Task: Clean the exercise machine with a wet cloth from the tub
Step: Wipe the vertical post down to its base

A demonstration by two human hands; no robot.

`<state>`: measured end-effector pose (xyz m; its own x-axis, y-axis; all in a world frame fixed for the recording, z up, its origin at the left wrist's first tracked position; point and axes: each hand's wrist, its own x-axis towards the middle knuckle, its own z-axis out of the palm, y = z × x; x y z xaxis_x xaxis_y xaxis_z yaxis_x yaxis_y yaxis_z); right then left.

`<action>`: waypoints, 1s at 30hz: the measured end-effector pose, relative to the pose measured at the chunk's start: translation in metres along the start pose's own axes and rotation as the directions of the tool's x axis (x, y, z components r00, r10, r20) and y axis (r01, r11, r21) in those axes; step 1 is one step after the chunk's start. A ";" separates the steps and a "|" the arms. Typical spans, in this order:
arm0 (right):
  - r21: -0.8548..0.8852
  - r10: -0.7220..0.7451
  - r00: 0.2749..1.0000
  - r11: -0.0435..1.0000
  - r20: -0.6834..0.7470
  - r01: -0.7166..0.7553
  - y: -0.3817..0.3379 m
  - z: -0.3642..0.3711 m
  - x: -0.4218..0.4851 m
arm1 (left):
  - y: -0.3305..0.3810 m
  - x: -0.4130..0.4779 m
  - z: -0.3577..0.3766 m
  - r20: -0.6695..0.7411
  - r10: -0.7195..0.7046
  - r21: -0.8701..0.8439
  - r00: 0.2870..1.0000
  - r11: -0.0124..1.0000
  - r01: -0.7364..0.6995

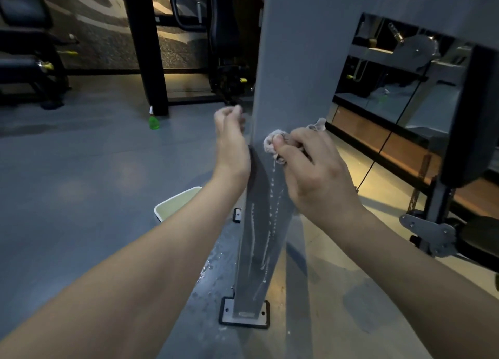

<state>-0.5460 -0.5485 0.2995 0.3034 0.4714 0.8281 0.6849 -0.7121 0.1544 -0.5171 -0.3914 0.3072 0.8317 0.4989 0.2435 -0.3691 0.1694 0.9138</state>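
Gripping the cloth (pixel 272 143), right hand (pixel 316 169) presses the vertical post (pixel 291 61); left hand (pixel 231 137) curls empty.

Gym. Padded black benches (pixel 24 10) at 10 o'clock, yellow adjustment knobs (pixel 48 66) on them. Black machine frame (pixel 145 47) at 12. Cable pulley (pixel 417 49) at 2. Grey machine upright (pixel 291 61) centre, base plate (pixel 244 316) bolted to grey floor (pixel 81 169) at 6.

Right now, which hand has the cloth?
The right hand, gripping the cloth against the post; the left hand is curled beside the post without one.
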 end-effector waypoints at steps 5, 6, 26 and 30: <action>0.038 0.021 0.998 0.999 0.053 -0.023 0.000 -0.008 0.004 | 0.057 0.003 0.022 0.262 0.285 0.178 0.922 0.925 -0.337; 0.047 -0.002 0.997 0.999 0.074 -0.002 0.003 -0.014 0.006 | 0.059 0.004 0.024 0.262 0.309 0.204 0.914 0.908 -0.366; -0.027 0.030 0.999 0.999 -0.042 -0.031 -0.007 -0.003 -0.002 | 0.061 0.002 0.021 0.338 0.233 0.312 0.912 0.887 -0.342; 0.003 -0.038 0.993 0.999 0.108 0.038 -0.024 0.012 -0.032 | 0.061 0.002 0.019 0.347 0.216 0.332 0.912 0.882 -0.336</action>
<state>-0.5639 -0.5405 0.2623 0.3472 0.5514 0.7585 0.6975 -0.6925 0.1841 -0.5295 -0.3964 0.3698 0.8231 0.1965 0.5328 -0.4668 -0.3004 0.8318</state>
